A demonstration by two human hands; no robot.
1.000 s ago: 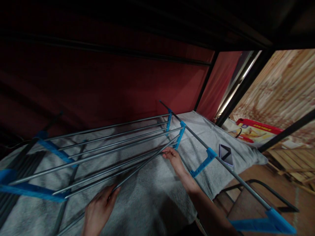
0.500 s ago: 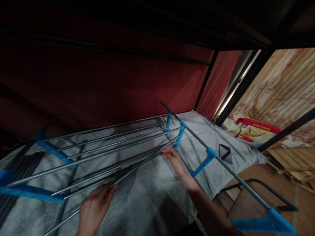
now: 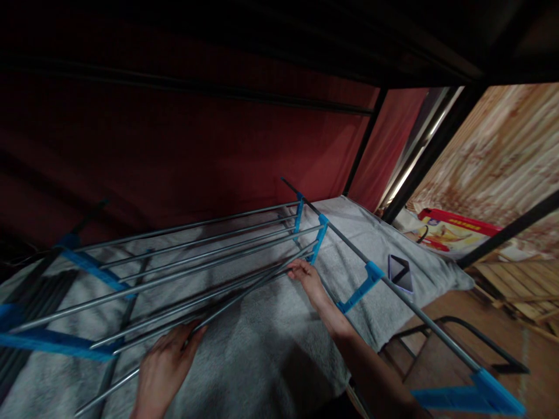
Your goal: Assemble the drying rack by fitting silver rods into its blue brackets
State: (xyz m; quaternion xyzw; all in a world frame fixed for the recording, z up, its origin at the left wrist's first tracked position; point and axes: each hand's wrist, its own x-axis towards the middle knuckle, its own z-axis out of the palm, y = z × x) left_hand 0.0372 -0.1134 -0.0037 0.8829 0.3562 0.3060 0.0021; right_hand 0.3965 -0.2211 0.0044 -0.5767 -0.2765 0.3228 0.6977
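A metal rack (image 3: 196, 244) of long grey rods and blue plastic connectors (image 3: 321, 235) lies on a grey blanket (image 3: 262, 349). My left hand (image 3: 168, 364) grips one loose grey rod (image 3: 236, 297) near its lower end. My right hand (image 3: 308, 276) pinches the far end of that rod beside a blue connector. A long upright pole (image 3: 393, 291) with blue brackets (image 3: 360, 288) runs diagonally to the lower right.
A dark phone (image 3: 400, 272) lies on the blanket at the right. A red and yellow box (image 3: 454, 233) sits beyond it. Black bed-frame posts (image 3: 428, 151) and a red curtain (image 3: 196, 145) surround the space. Wooden pallets (image 3: 519, 285) cover the floor right.
My left hand has slid slightly left and down along the rod, tilting its lower end further left. My right hand stays at the connector.
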